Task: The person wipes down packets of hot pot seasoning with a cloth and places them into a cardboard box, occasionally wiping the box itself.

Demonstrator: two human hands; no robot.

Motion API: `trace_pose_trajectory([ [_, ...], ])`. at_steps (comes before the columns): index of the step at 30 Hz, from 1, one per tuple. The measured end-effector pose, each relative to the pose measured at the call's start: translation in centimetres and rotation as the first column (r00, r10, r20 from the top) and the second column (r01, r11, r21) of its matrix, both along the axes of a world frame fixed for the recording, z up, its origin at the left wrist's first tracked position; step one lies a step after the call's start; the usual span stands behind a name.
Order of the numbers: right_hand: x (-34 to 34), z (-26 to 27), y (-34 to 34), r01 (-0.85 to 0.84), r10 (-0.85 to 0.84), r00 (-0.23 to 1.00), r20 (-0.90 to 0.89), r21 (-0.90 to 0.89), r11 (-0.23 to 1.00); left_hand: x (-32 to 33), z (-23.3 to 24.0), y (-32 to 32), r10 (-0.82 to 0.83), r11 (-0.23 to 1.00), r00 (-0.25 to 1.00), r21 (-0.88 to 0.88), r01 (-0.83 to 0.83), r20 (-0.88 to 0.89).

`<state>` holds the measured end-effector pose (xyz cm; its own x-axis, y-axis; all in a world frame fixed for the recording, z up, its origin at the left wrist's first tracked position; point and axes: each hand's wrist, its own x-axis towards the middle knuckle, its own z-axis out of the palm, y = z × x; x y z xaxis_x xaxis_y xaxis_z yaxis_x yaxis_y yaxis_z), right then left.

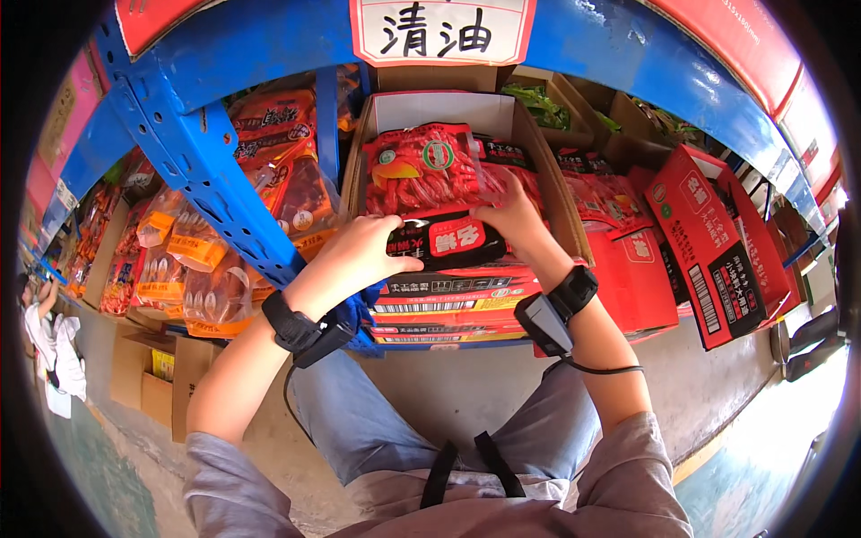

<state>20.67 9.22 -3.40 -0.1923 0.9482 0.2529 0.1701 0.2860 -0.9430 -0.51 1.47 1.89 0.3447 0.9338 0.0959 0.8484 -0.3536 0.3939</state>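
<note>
A red and black plastic food packet [430,181] lies at the front of an open cardboard box [568,202] on a blue metal shelf. My left hand [360,252] grips its lower left edge, thumb on the black band and fingers at the side. My right hand [512,212] holds its right side, with the thumb near the black band and the fingers over the clear edge. More red packets [514,161] lie in the box behind and to the right. Both wrists wear black straps with small devices.
A perforated blue upright [202,181] stands to the left, with orange-labelled packets [198,242] beyond it. A tilted red carton [706,235] is at the right. A blue beam [282,54] crosses above. A cardboard box [192,376] sits on the floor; another person is at far left.
</note>
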Motion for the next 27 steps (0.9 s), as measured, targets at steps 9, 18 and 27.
trace_pose_trajectory([
  [9,0.6,0.1,3.1,-0.352,0.351,0.924,-0.148,0.024,0.936,1.1,1.4,-1.2,-0.030,0.989,1.000,0.145,0.031,-0.008],
  [18,-0.7,7.9,0.9,-0.506,0.097,0.632,-0.769,-0.315,0.803,0.1,4.7,0.2,0.141,0.842,0.989,0.531,-0.098,-0.042],
  [27,0.3,7.9,0.2,-0.403,0.214,0.804,-0.555,-0.244,0.882,-0.3,5.0,0.0,0.124,0.793,0.991,0.605,-0.073,-0.043],
])
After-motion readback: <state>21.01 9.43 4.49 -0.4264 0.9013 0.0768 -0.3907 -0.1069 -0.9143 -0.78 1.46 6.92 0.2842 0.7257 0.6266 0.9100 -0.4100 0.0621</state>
